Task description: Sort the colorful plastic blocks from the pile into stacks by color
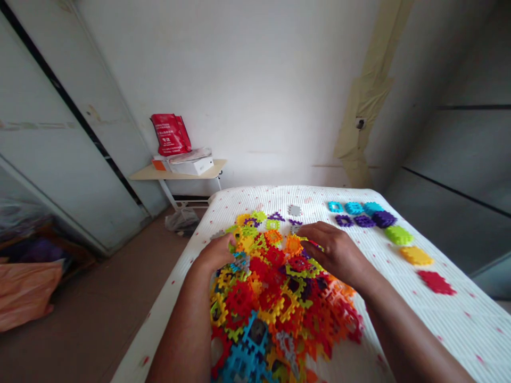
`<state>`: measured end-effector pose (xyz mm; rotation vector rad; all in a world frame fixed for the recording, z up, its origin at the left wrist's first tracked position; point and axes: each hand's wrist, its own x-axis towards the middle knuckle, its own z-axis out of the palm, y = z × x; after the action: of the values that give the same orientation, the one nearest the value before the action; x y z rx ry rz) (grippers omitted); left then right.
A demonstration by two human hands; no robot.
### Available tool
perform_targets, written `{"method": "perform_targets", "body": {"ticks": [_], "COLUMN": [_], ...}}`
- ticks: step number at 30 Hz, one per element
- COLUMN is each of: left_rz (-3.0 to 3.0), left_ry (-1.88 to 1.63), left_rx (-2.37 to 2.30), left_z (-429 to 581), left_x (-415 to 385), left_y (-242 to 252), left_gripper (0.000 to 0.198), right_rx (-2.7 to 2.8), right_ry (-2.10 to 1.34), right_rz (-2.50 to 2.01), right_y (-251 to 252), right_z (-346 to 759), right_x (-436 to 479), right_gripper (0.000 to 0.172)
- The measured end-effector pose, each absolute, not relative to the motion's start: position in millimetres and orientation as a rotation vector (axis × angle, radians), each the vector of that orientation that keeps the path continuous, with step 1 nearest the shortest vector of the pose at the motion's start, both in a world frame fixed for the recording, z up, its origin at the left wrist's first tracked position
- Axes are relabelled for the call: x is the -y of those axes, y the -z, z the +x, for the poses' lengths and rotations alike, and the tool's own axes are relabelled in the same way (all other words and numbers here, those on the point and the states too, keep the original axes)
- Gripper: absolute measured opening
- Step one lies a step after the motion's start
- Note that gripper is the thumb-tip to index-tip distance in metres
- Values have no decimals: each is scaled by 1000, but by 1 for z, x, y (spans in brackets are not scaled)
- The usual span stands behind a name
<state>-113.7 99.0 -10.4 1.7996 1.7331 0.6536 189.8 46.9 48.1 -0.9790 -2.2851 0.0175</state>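
Note:
A heap of interlocking plastic building pieces, in red, orange, yellow, green, blue, purple and grey, lies on the covered surface in front of me. My left hand rests against the heap's left edge beside blue and grey pieces. Its fingers are mostly hidden, so I cannot see whether they hold one. On the far right side of the heap is my right hand, palm down, thumb and fingers bent but apart. It is nearest to an orange piece, and I see nothing held in it.
Sorted pieces stand on the right: blue, purple, green, yellow and red. A grey square piece lies beyond the heap. A side table with a red bag stands by the wall.

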Motion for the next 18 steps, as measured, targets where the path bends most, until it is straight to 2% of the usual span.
{"method": "perform_targets", "body": {"ticks": [5, 12, 18], "left_rz": [1865, 1886, 1792], "left_ry": [-620, -679, -1000], "left_rx": [-1708, -1600, -1337], "left_z": [-106, -94, -74], "left_x": [-103, -94, -84], "left_y": [17, -10, -26], "left_gripper": [26, 25, 32], "right_rx": [2302, 2357, 2341], "right_ry": [-44, -53, -168], "right_rz": [-1003, -1009, -1100], "right_y": [-47, -42, -25], "right_z": [190, 186, 169], "right_x": [-47, -51, -49], "right_gripper": [23, 23, 25]}}
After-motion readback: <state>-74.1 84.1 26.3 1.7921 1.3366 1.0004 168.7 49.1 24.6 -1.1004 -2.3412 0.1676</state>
